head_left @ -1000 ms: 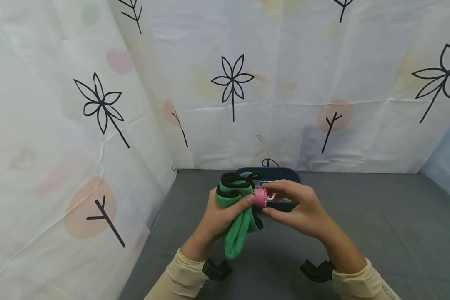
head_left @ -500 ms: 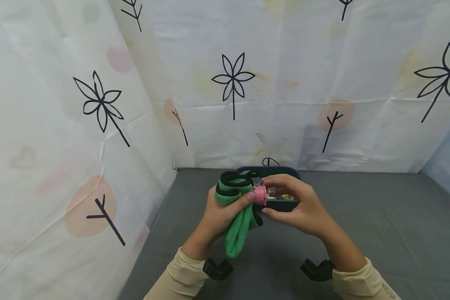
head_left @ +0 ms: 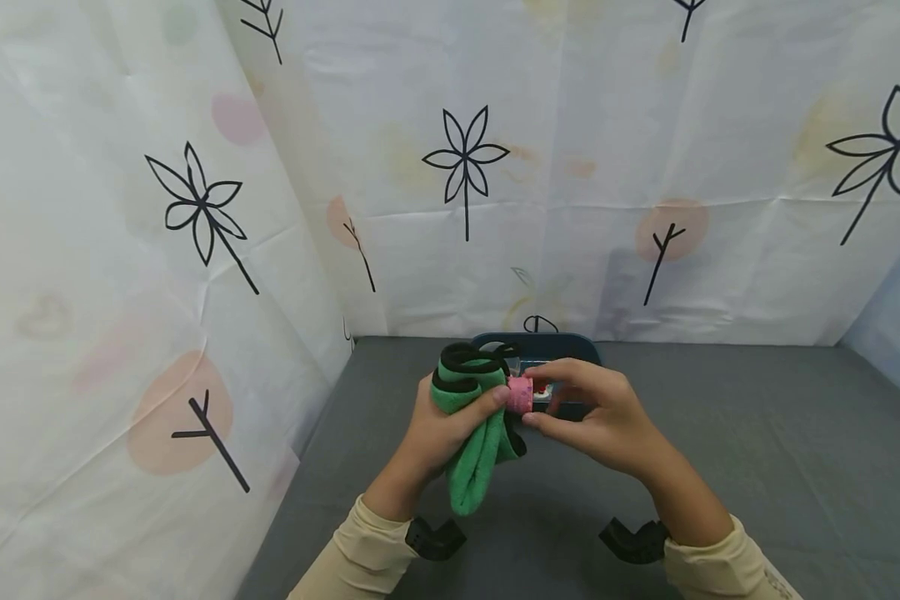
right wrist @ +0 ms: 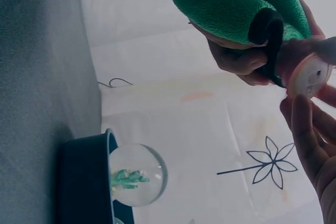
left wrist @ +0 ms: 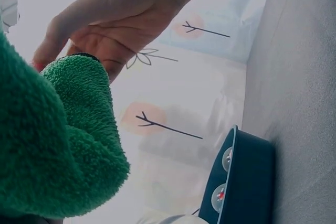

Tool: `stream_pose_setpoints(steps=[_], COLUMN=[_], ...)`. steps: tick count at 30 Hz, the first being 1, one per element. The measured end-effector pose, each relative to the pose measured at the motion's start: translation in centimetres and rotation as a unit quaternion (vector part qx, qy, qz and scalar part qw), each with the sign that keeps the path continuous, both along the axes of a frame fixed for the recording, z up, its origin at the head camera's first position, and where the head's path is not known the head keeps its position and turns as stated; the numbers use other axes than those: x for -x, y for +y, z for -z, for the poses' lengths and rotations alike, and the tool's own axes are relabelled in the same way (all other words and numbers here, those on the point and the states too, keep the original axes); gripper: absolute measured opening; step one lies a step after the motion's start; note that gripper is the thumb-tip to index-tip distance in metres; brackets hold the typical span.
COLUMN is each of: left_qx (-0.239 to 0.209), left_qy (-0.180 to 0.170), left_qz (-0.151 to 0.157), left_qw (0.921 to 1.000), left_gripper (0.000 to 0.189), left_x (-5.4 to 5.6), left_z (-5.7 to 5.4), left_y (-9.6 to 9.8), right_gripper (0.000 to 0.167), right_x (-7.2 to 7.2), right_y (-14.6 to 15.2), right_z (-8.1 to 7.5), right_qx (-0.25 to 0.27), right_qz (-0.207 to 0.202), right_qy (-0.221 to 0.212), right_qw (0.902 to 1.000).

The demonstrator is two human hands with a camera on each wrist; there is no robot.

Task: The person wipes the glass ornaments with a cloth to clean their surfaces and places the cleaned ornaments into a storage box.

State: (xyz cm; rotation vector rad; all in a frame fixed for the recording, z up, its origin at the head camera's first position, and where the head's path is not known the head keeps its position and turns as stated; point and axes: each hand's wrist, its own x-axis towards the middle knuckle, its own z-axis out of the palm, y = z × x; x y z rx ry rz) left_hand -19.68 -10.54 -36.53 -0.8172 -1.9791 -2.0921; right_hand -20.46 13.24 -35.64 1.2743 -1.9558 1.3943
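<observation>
My left hand (head_left: 437,429) grips a folded green cloth (head_left: 474,475) with black edging, its thumb lying along the pink object. From the cloth's right side sticks out a round pink base (head_left: 520,395), shaped like that of a small snow globe; whatever joins it is hidden in the cloth. The fingertips and thumb of my right hand (head_left: 607,408) pinch the base's outer end. Its pale, round underside faces the right wrist view, where the fingers (right wrist: 302,121) lie against it.
Behind the hands stands a dark blue tray (head_left: 570,342), partly covered by them. Clear snow globes sit in it, one with a green figure inside (right wrist: 137,176). A grey cloth-covered table (head_left: 720,417) spreads around, with patterned white curtains (head_left: 570,167) behind and at the left.
My right fingers lifted a little off the base half a second ago and are back against it now. The base has turned slightly; the left hand and cloth stay put.
</observation>
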Motion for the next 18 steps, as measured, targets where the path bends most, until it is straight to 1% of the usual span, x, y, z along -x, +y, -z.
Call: stream_pose_setpoints(steps=[4, 7, 8, 10, 13, 15, 18], left_qx=[0.001, 0.003, 0.002, 0.002, -0.004, -0.006, -0.005], left_qy=[0.014, 0.025, 0.028, 0.029, 0.022, 0.016, 0.008], left_qz=[0.0, -0.008, -0.011, -0.019, -0.03, -0.035, -0.035], left_qw=[0.9999, 0.9997, 0.9996, 0.9994, 0.9993, 0.9992, 0.9993], left_gripper=[0.025, 0.025, 0.025, 0.025, 0.026, 0.025, 0.024], left_x=[-0.01, -0.01, -0.01, -0.03, -0.07, -0.09, -0.11], left_z=[0.01, 0.06, 0.07, 0.07, 0.0, -0.07, -0.14], left_y=[0.02, 0.0, 0.0, -0.01, -0.01, 0.0, 0.01], right_gripper=[0.048, 0.05, 0.052, 0.06, 0.069, 0.071, 0.069], right_x=[-0.16, -0.22, -0.2, -0.11, -0.01, -0.01, -0.06], right_y=[0.01, -0.07, -0.09, -0.12, -0.14, -0.17, -0.27], right_z=[0.03, -0.03, -0.05, -0.06, -0.11, -0.16, -0.27], right_qx=[-0.009, -0.009, -0.007, -0.003, 0.0, 0.0, 0.001], right_qz=[0.02, 0.021, 0.023, 0.023, 0.027, 0.023, 0.013], right_qy=[-0.046, -0.057, -0.05, -0.023, 0.02, 0.039, 0.048], right_qw=[0.9987, 0.9981, 0.9985, 0.9994, 0.9994, 0.999, 0.9987])
